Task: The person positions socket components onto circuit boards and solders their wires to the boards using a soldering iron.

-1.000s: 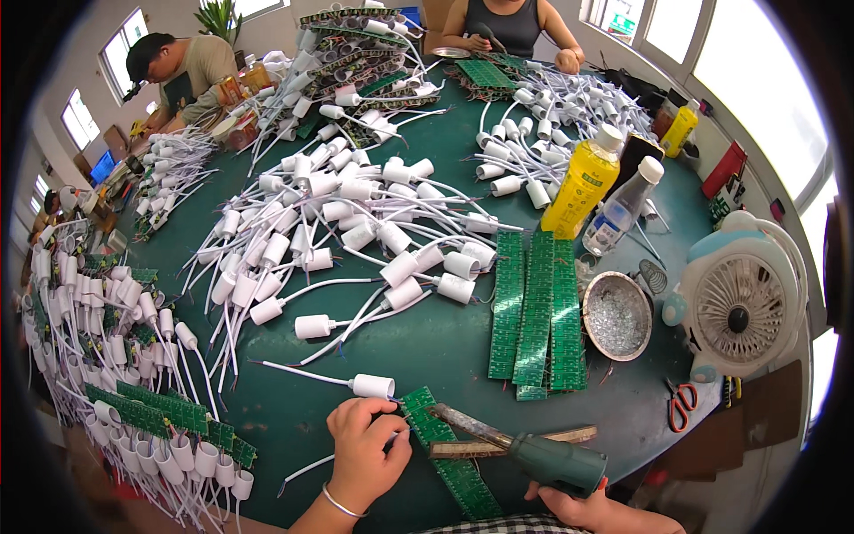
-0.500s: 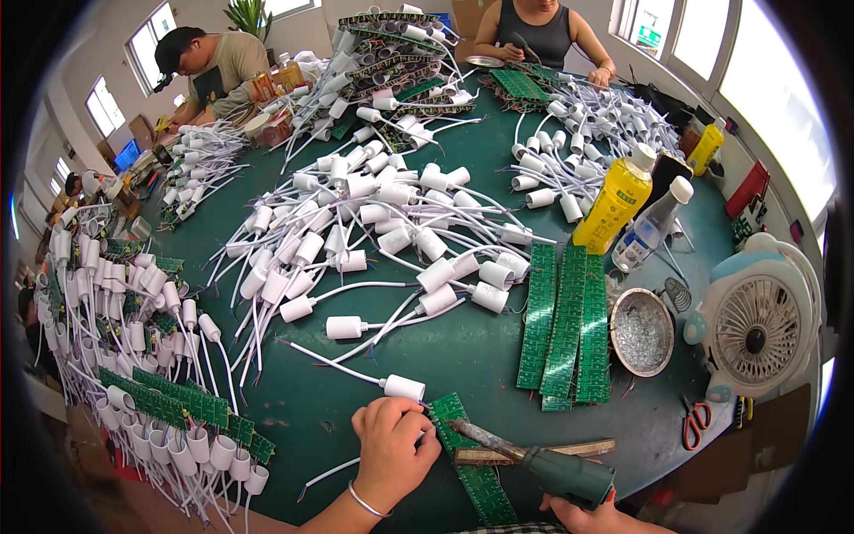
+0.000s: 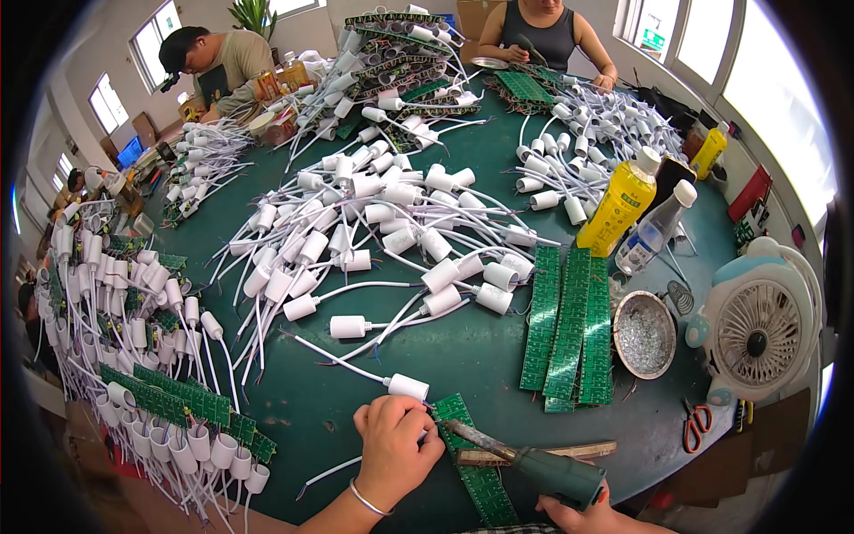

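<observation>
My left hand (image 3: 398,445), a metal bangle on its wrist, is closed in a pinch at the upper end of a green circuit board strip (image 3: 480,485). A thin dark wire end (image 3: 430,406) shows by its fingertips; the rest is hidden. Just beyond the fingers lies a white lamp holder (image 3: 408,386), its cable stretching to the upper left. My right hand (image 3: 578,514) grips the green handle of a soldering iron (image 3: 551,473). The iron's tip is over the board's upper part, close to my left fingers. A wooden strip (image 3: 534,453) lies across the board under the iron.
Loose white lamp holders (image 3: 374,214) fill the middle. Wired boards (image 3: 169,396) are stacked at left. Bare board strips (image 3: 569,329), a metal bowl (image 3: 643,334), bottles (image 3: 620,200), orange-handled scissors (image 3: 696,425) and a fan (image 3: 756,329) stand right. Two people work across the table.
The soldering iron has shifted slightly to the left, its tip nearer my left fingers. My left hand keeps its pinch. The whole view has moved a little.
</observation>
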Demonstrator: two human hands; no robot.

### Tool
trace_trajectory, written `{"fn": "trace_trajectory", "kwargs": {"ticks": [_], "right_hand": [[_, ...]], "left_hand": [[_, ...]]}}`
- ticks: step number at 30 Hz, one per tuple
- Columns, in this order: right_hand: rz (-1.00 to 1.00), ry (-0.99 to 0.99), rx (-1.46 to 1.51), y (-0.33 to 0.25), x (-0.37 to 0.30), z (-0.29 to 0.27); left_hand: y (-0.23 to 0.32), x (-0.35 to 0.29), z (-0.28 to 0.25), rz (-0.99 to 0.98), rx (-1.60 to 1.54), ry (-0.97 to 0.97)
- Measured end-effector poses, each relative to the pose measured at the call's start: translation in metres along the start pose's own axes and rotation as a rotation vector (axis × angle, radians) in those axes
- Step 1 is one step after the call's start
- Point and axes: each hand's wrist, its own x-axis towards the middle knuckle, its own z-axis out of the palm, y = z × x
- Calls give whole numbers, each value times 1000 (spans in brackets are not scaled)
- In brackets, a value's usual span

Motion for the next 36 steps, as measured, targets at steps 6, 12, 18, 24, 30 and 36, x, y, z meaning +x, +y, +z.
{"fn": "trace_trajectory", "kwargs": {"ticks": [6, 12, 18, 24, 30, 36], "right_hand": [[-287, 35, -231, 3, 7, -4], [-141, 93, 105, 7, -4, -12], [-225, 236, 94, 4, -3, -10], [-183, 189, 175, 2, -12, -26], [-158, 208, 185, -2, -17, -25], [-129, 221, 219, 28, -27, -28]], "left_hand": [[-4, 0, 0, -1, 11, 3], [0, 3, -1, 22, 24, 20], [-2, -2, 2, 36, 38, 35], [-7, 16, -27, 36, 101, 156], [-73, 71, -57, -283, 442, -51], [-93, 84, -47, -272, 401, -23]]}}
